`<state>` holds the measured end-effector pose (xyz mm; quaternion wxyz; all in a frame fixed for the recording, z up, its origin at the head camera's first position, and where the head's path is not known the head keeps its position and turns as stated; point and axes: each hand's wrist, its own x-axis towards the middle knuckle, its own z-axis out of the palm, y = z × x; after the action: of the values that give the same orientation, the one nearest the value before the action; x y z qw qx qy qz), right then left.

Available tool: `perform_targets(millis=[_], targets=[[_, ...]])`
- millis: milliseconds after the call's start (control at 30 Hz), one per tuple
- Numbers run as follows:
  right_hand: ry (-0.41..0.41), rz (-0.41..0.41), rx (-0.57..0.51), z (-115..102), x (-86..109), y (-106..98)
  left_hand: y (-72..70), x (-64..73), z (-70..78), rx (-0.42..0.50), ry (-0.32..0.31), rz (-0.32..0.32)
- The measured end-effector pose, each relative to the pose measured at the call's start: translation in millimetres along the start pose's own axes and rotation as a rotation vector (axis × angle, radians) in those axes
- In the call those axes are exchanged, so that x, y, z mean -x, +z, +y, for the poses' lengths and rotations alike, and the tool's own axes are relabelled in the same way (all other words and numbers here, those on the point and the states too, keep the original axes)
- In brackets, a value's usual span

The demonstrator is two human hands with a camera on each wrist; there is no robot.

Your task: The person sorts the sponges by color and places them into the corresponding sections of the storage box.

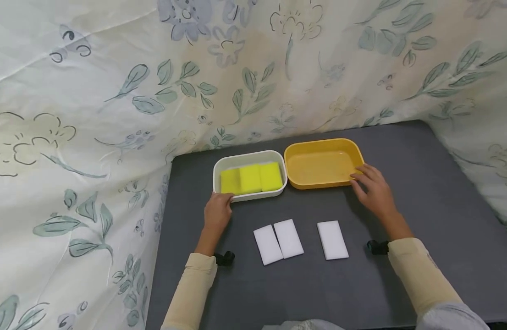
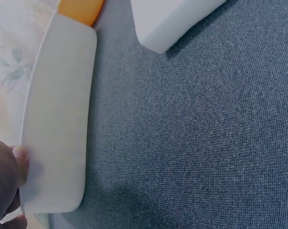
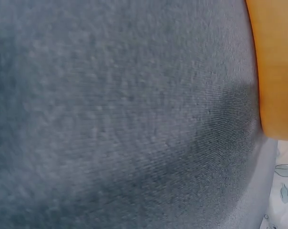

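Note:
My left hand point(image 1: 217, 213) pinches the front left corner of a white plastic tray point(image 1: 253, 197), thumb against its outer wall in the left wrist view. Three yellow sponges point(image 1: 250, 178) lie side by side in that tray. At the front right corner of a bare yellow tray point(image 1: 319, 165), my right hand point(image 1: 375, 190) holds the rim, its fingers over the edge and the thumb by the front wall. The right wrist view catches only the side of this tray point(image 3: 280, 76), with the hand out of frame. Both trays stand end to end, their near ends close together.
Three white foam blocks lie in front of the trays: a left one point(image 1: 267, 245) close beside a middle one point(image 1: 289, 238), and a right one point(image 1: 333, 240) farther off. A grey cloth covers the table point(image 1: 303, 293). Floral fabric point(image 1: 245, 68) hangs behind and at the sides.

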<state>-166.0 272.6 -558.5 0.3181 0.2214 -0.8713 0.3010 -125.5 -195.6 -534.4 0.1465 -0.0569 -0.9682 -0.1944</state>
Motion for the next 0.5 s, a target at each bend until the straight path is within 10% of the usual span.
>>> perform_targets(millis=[500], targets=[[0.113, -0.136, -0.018, 9.1, 1.6, -1.9, -5.0, 1.1, 1.4, 0.002, 0.014, 0.001]])
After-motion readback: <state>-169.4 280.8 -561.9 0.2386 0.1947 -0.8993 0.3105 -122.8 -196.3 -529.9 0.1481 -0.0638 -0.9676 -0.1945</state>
